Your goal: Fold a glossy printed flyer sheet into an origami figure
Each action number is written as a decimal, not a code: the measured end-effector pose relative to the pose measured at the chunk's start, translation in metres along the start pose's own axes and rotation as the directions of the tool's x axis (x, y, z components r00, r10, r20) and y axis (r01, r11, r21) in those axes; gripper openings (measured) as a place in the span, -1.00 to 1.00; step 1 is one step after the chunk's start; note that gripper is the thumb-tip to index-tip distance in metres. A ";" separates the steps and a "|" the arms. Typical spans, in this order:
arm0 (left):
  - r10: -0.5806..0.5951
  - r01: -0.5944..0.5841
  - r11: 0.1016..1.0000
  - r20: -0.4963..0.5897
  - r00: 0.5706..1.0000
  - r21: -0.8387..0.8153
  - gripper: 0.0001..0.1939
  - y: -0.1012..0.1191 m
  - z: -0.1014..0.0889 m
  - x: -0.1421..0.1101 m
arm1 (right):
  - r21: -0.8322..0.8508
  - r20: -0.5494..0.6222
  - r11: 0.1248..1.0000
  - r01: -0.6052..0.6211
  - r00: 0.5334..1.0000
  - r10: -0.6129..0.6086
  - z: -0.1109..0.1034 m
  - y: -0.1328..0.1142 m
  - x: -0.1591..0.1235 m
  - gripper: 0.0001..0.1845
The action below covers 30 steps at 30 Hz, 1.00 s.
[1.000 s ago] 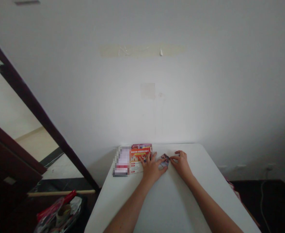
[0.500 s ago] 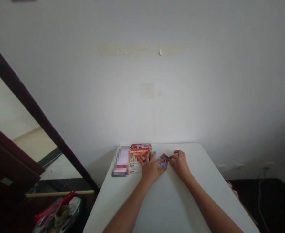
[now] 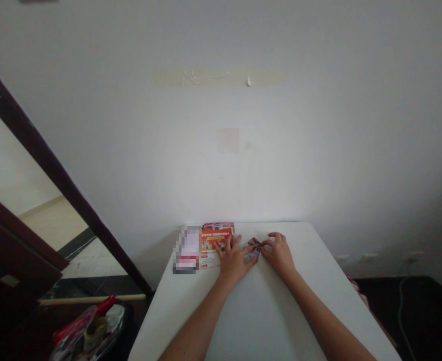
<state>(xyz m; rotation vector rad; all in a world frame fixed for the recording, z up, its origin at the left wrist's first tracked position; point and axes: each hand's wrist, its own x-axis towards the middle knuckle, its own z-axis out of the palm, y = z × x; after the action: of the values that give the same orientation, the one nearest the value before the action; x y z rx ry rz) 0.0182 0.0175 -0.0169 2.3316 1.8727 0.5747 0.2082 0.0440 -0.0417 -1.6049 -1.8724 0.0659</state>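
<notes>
A small, dark printed piece of paper (image 3: 253, 249), seemingly folded, lies on the white table (image 3: 258, 311) between my hands. My left hand (image 3: 234, 258) is spread flat, with its index finger and thumb stretched over the small paper. Its other fingers rest on the right side of a red and white flyer (image 3: 210, 241). From the right, my right hand (image 3: 279, 252) pinches the small paper's edge between thumb and forefinger. Those fingertips partly hide the edge, so its folds are hard to make out.
Left of the flyer lies a pixelated, phone-like rectangle (image 3: 188, 248). The pale wall (image 3: 221, 185) meets the table's far edge. On the floor at left stands a bin (image 3: 125, 321) filled with wrappers and a cardboard roll (image 3: 95, 332). A cable (image 3: 401, 311) hangs at right.
Both hands stay nearly in place on the small paper. Its right edge shifts very slightly at my right fingertips.
</notes>
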 end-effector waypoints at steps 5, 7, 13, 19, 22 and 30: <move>0.005 -0.005 1.000 -0.002 1.000 0.006 -0.56 0.000 0.001 0.000 | -0.026 0.006 1.000 0.000 1.000 0.000 -0.004 -0.005 -0.003 -0.83; 0.011 -0.011 1.000 0.004 1.000 0.011 -0.56 0.000 0.000 0.000 | -0.037 0.014 0.999 -0.002 1.000 0.002 -0.004 -0.006 -0.003 -0.81; 0.009 -0.010 0.999 0.031 0.999 0.033 -0.60 -0.002 -0.001 0.002 | -0.052 0.048 0.999 0.002 0.999 0.001 -0.006 -0.006 -0.004 -0.78; 0.006 -0.007 1.000 0.051 0.999 0.018 -0.60 -0.003 -0.001 0.003 | -0.055 0.064 0.998 0.021 0.998 -0.017 -0.008 -0.006 -0.006 -0.73; 0.003 -0.004 1.000 0.049 0.999 0.020 -0.60 -0.004 0.000 0.003 | -0.058 0.078 0.998 0.031 0.997 -0.026 -0.006 -0.005 -0.007 -0.72; 0.012 -0.014 0.999 0.042 0.999 0.034 -0.60 -0.005 0.002 0.003 | -0.051 0.118 0.998 0.044 0.992 -0.038 -0.003 -0.001 -0.008 -0.61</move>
<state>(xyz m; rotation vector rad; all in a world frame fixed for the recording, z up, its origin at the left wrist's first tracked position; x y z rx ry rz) 0.0145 0.0223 -0.0192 2.3599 1.8655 0.4953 0.2093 0.0356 -0.0426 -1.6283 -2.0117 0.0947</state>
